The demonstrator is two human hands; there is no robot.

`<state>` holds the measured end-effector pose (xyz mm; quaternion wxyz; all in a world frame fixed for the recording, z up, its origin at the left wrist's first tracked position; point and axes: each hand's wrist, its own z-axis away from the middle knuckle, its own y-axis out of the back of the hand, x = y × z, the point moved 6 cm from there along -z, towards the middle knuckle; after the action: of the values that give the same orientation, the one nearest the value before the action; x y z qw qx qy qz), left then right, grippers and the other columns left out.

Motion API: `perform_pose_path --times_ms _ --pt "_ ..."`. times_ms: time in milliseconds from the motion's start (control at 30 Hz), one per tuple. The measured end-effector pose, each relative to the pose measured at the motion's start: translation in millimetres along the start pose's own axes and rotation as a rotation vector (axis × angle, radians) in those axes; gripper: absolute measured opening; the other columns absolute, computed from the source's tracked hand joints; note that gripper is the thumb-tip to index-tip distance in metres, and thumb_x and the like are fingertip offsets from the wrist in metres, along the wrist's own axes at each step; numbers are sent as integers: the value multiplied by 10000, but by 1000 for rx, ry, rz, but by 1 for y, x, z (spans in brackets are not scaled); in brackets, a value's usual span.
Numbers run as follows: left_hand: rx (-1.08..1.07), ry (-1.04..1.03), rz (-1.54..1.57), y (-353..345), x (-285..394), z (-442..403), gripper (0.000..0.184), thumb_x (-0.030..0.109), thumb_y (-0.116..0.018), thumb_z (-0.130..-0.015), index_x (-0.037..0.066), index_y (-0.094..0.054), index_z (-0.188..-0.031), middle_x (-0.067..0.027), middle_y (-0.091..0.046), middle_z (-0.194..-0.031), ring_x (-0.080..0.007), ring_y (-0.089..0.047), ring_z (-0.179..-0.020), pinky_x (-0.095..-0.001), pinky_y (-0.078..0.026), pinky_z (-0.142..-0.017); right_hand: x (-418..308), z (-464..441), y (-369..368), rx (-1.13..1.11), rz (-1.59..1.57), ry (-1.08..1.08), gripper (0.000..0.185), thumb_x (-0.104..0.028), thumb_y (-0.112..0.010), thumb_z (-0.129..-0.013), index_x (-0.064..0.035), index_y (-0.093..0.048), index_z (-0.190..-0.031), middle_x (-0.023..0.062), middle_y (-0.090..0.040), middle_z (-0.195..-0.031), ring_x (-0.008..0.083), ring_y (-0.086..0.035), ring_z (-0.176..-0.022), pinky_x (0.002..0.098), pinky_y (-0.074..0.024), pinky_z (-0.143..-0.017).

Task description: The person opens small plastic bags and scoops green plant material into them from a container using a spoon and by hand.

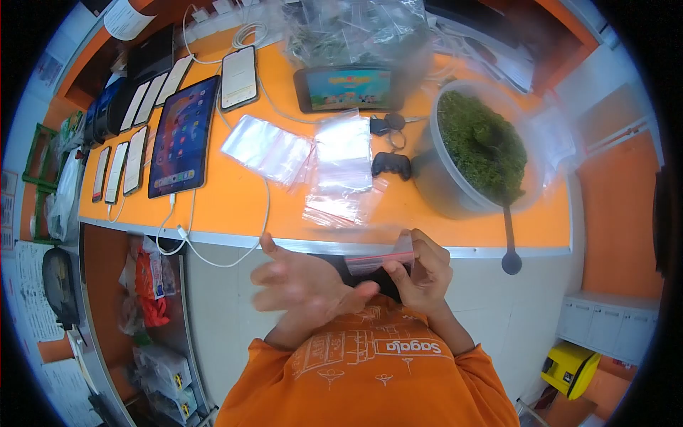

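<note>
Pinching the small clear bag [384, 260] by its red-striped end, my right fingers [428, 257] are closed on it, just off the near edge of the orange surface [235, 213]. My left fingers [270, 275] are spread open and hold nothing, to the left of the bag; they look blurred, so I can't be sure of their exact pose. To the right, near the edge, stands the plastic tub [445, 185] of green leafy stuff [473, 135], with a dark long-handled tool [509, 231] leaning out over the near rim. Left of the tub lie a black controller-shaped thing [391, 165] and some keys [388, 125], then loose flat bags [344, 153] in overlapping piles. Behind those, a screen [348, 89] shows a colourful picture, with a big bulging clear bag [356, 32] beyond. A tablet [185, 135] lies on the left, among several phones.
</note>
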<state>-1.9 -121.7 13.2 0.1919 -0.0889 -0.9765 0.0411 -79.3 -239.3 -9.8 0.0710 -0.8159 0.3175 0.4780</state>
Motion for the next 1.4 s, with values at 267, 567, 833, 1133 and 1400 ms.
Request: perform_pose_path --times_ms 267,567,833,1133,1400 --pt "-836 215 213 -26 3 4 384 208 -715 -611 50 -596 -940 -52 -589 -954 -194 -558 -823 -348 -439 -754 6 0 5 -74 -111 -156 162 12 -623 -687 -14 -472 -634 18 -381 -556 85 -370 -466 218 -262 -428" --pt "-920 462 180 -22 -5 7 296 19 -637 -671 24 -560 -957 -84 -591 -849 -217 -596 -655 -285 -486 -573 5 -1 7 -153 -110 -327 150 -41 -661 -716 -20 -532 -643 3 -416 -549 62 -362 -470 219 -255 -432" --pt "-1061 345 61 -23 -2 12 94 89 -581 -729 38 -504 -749 -78 -512 -653 -247 -517 -514 -332 -418 -455 -4 -4 -1 -345 -62 -349 133 -85 -638 -763 -26 -520 -773 46 -499 -660 127 -481 -541 246 -362 -486" --pt "-922 151 -92 -20 -1 9 131 71 -584 -724 40 -476 -656 -68 -453 -549 -212 -481 -442 -319 -383 -406 -26 -5 -10 -308 419 37 92 -12 -571 -742 8 -483 -761 98 -452 -637 228 -505 -493 321 -402 -437" --pt "-652 99 -233 -9 -1 2 155 59 -604 -722 28 -482 -632 -51 -418 -521 -173 -428 -393 -282 -347 -365 -41 -2 -3 -89 607 254 106 18 -566 -661 7 -461 -663 95 -407 -560 224 -424 -430 328 -349 -404"
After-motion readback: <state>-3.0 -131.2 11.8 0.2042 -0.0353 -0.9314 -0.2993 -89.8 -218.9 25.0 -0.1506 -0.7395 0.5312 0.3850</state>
